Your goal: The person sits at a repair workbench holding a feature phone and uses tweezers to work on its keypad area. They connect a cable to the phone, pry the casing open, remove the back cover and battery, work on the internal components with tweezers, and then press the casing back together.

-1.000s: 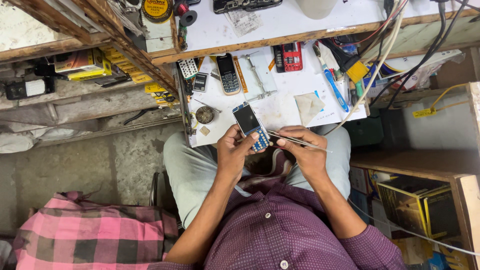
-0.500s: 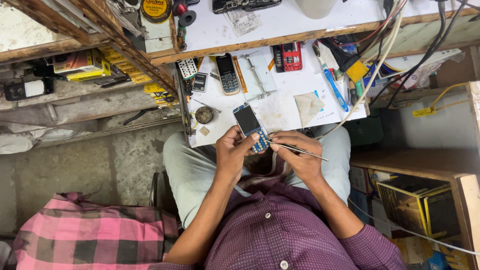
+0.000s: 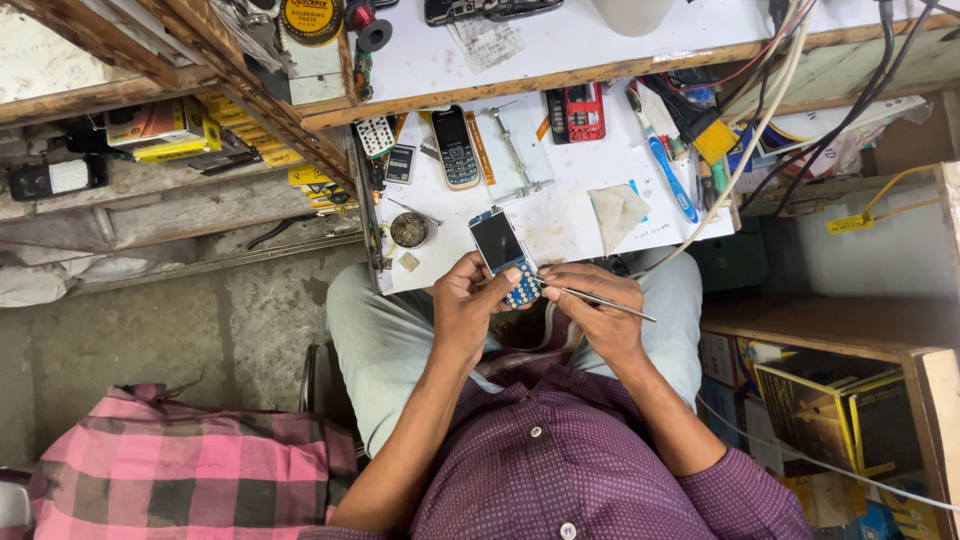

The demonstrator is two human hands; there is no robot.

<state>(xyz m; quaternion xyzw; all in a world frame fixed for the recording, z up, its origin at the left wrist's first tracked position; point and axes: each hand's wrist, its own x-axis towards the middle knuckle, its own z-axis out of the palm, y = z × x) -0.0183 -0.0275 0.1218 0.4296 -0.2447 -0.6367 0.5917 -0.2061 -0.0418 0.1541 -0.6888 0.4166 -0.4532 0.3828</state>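
My left hand (image 3: 468,300) grips a small opened keypad phone (image 3: 502,250) with a dark screen and a bare blue keypad board, held just over my lap at the near edge of the white work surface (image 3: 560,215). My right hand (image 3: 592,303) pinches thin metal tweezers (image 3: 600,299), whose tip rests at the blue keypad area of the phone. Both hands touch each other around the phone.
The work surface holds a dark keypad phone (image 3: 456,147), a red phone frame (image 3: 577,112), a metal tool (image 3: 513,155), a blue toothbrush (image 3: 665,170), a yellow brush (image 3: 712,135) and a folded cloth (image 3: 616,212). Cables hang at the right. A pink checked cloth (image 3: 180,470) lies at lower left.
The hands and phone have shifted only slightly. The tweezers have swung from nearly level with the phone's edge to point down-right, tip still at the keypad.
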